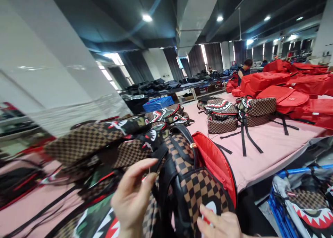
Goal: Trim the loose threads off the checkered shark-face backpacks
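The head camera looks forward and down from above, close over the hands (135, 196).

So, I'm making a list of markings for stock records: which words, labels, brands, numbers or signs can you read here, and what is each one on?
No text can be read anywhere in this picture.
Small pale mark on a red bag: too small to read.
White tag among the red bags: too small to read.

brown-and-black checkered backpack (197, 186) with red lining (214, 153), pink table cover (257, 151), bright red bags (278, 96), blue crate (158, 103)
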`<state>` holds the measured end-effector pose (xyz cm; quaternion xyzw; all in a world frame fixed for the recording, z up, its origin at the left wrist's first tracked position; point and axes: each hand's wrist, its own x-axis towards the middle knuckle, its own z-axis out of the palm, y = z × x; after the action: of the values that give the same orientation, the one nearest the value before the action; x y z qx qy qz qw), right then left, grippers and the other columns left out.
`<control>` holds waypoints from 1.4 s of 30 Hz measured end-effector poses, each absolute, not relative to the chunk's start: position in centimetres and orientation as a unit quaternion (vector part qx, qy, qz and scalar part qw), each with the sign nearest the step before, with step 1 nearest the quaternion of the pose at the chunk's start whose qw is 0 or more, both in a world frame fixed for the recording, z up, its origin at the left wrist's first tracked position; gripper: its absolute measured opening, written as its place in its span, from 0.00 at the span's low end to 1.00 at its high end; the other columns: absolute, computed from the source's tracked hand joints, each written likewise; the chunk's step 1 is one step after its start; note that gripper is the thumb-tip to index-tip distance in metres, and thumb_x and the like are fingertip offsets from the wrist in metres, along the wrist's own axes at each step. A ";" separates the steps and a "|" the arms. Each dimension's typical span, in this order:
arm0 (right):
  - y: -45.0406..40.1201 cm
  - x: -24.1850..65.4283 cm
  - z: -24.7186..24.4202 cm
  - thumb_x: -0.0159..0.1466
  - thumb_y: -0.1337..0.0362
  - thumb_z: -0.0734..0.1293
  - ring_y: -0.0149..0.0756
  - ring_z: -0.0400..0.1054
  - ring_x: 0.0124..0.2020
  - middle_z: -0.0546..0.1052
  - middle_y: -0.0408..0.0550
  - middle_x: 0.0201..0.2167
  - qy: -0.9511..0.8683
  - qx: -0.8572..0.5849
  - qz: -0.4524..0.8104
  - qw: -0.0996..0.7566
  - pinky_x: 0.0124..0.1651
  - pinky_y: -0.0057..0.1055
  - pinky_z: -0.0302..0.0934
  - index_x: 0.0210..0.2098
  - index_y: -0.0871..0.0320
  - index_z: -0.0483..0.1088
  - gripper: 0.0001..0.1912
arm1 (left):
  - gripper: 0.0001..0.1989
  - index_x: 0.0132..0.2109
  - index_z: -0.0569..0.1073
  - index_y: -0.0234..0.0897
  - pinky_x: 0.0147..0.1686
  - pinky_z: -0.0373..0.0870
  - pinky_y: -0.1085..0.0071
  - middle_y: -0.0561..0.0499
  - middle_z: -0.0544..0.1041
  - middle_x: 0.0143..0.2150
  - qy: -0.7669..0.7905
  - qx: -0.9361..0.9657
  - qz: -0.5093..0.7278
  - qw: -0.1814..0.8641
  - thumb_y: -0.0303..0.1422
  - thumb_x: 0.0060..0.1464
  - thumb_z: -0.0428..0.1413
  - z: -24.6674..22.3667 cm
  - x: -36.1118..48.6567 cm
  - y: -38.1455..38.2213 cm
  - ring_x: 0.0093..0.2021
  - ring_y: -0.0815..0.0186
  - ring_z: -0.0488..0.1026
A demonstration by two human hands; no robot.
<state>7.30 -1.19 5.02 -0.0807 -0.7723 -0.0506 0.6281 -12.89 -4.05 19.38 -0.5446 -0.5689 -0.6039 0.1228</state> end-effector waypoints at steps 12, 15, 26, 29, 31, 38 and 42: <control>-1.3 10.6 8.6 0.61 0.69 0.61 0.31 0.74 0.33 0.78 0.50 0.38 -0.768 -0.043 0.263 0.582 0.32 0.20 0.68 0.43 0.55 0.69 0.11 | 0.05 0.34 0.72 0.40 0.27 0.66 0.71 0.52 0.75 0.31 -0.485 -0.841 -0.056 0.234 0.31 0.54 0.52 26.0 -4.4 -2.3 0.30 0.66 0.70; -0.8 12.4 10.7 0.60 0.64 0.64 0.30 0.70 0.29 0.75 0.47 0.30 -0.736 -0.135 0.423 0.511 0.30 0.22 0.66 0.40 0.57 0.67 0.09 | 0.09 0.27 0.68 0.38 0.23 0.62 0.73 0.52 0.71 0.26 -0.500 -0.831 -0.055 0.237 0.28 0.55 0.49 25.7 -3.6 -2.0 0.26 0.68 0.67; 0.3 13.5 12.5 0.62 0.63 0.61 0.29 0.63 0.27 0.69 0.40 0.26 -0.745 -0.278 0.457 0.398 0.32 0.26 0.57 0.38 0.56 0.61 0.05 | 0.07 0.30 0.65 0.36 0.29 0.66 0.73 0.50 0.71 0.31 -0.508 -0.820 -0.160 0.210 0.27 0.56 0.47 23.8 -3.8 -2.9 0.30 0.68 0.68; 0.2 13.3 12.8 0.61 0.63 0.61 0.27 0.61 0.24 0.66 0.38 0.23 -0.746 -0.258 0.460 0.407 0.30 0.25 0.55 0.35 0.56 0.60 0.04 | 0.07 0.30 0.65 0.36 0.30 0.66 0.73 0.50 0.71 0.31 -0.502 -0.823 -0.167 0.209 0.27 0.56 0.47 23.7 -3.7 -2.8 0.31 0.68 0.69; 0.1 13.4 12.9 0.61 0.63 0.61 0.27 0.61 0.24 0.66 0.37 0.23 -0.742 -0.253 0.461 0.416 0.30 0.24 0.54 0.35 0.56 0.60 0.04 | 0.06 0.30 0.65 0.36 0.30 0.67 0.72 0.50 0.71 0.31 -0.498 -0.824 -0.172 0.210 0.26 0.56 0.47 23.7 -3.6 -2.7 0.31 0.67 0.69; 0.1 14.0 12.7 0.62 0.63 0.60 0.24 0.58 0.21 0.64 0.36 0.21 -0.734 -0.239 0.480 0.416 0.27 0.22 0.52 0.35 0.57 0.60 0.04 | 0.07 0.30 0.65 0.36 0.30 0.67 0.72 0.50 0.71 0.31 -0.492 -0.827 -0.178 0.207 0.26 0.56 0.47 23.6 -3.2 -2.9 0.31 0.67 0.69; 0.1 14.1 12.9 0.62 0.63 0.60 0.25 0.58 0.21 0.64 0.37 0.21 -0.731 -0.242 0.479 0.421 0.27 0.22 0.53 0.35 0.57 0.61 0.05 | 0.07 0.30 0.66 0.35 0.30 0.67 0.72 0.50 0.72 0.31 -0.489 -0.828 -0.178 0.209 0.26 0.56 0.46 23.4 -3.1 -2.7 0.31 0.67 0.69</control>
<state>14.09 0.12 12.87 -0.2425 -0.7312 0.4789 0.4210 -3.08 -2.68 23.42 -0.8282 -0.4890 -0.1775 0.2085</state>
